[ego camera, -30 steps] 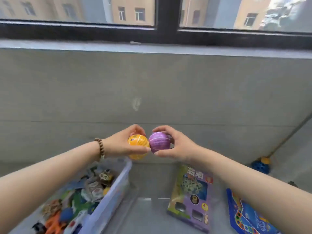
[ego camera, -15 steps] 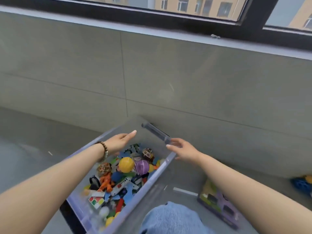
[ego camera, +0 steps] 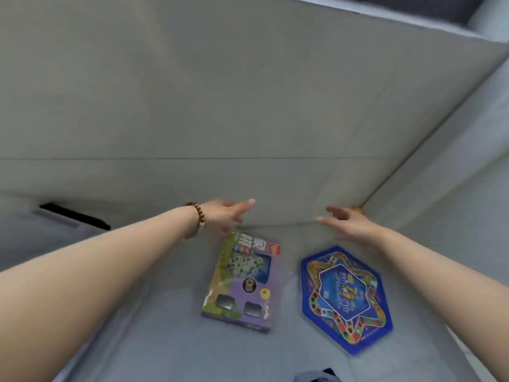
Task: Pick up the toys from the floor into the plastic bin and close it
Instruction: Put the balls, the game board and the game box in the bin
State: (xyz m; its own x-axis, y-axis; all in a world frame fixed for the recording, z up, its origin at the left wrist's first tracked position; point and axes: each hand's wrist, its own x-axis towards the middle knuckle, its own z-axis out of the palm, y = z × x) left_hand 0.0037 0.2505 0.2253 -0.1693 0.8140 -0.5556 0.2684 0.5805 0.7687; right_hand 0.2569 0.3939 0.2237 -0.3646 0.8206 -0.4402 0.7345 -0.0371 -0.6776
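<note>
Grey tiled walls [ego camera: 248, 92] meet in a corner [ego camera: 361, 208] above a pale grey floor [ego camera: 165, 340], evenly lit.

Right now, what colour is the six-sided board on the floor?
The board is dark blue with a rainbow star-shaped track; the head view shows it.

The flat purple cardboard game box [ego camera: 242, 282] has a green side and a picture of pale rings, the blue six-sided game board [ego camera: 345, 297] shows a star path of many-coloured dots, and the bracelet of round beads [ego camera: 197, 217] is brown.
</note>
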